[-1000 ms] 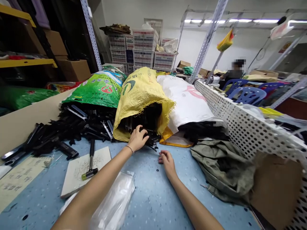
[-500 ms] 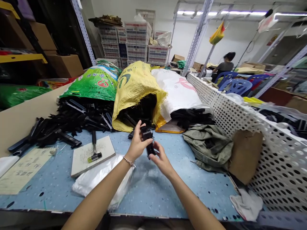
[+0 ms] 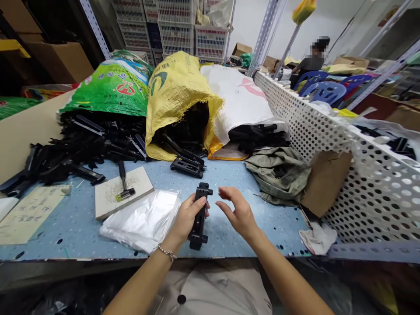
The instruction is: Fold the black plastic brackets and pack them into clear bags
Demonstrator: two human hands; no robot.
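Observation:
My left hand (image 3: 188,216) grips a long black plastic part (image 3: 198,218) with short pegs jutting from its right side at both ends. The part stands roughly lengthwise away from me, above the blue table (image 3: 229,236). To its right, my right hand (image 3: 238,212) is empty, with thumb and fingers apart and not touching the part. Another black part (image 3: 187,166) lies on the table in front of the open yellow sack (image 3: 180,100). Left of my left hand is a stack of clear plastic bags (image 3: 142,223).
A hammer (image 3: 124,183) rests on a pale board (image 3: 141,181). Black parts (image 3: 82,148) spill from a green sack (image 3: 108,87); a white sack (image 3: 236,96) stands beside the yellow one. On the right are a grey-green cloth (image 3: 278,175), cardboard (image 3: 326,179) and a perforated panel (image 3: 321,135).
My right hand has let go of the black part and moved right. The left hand has brought the part nearer to me and turned it lengthwise. The view has tilted downward.

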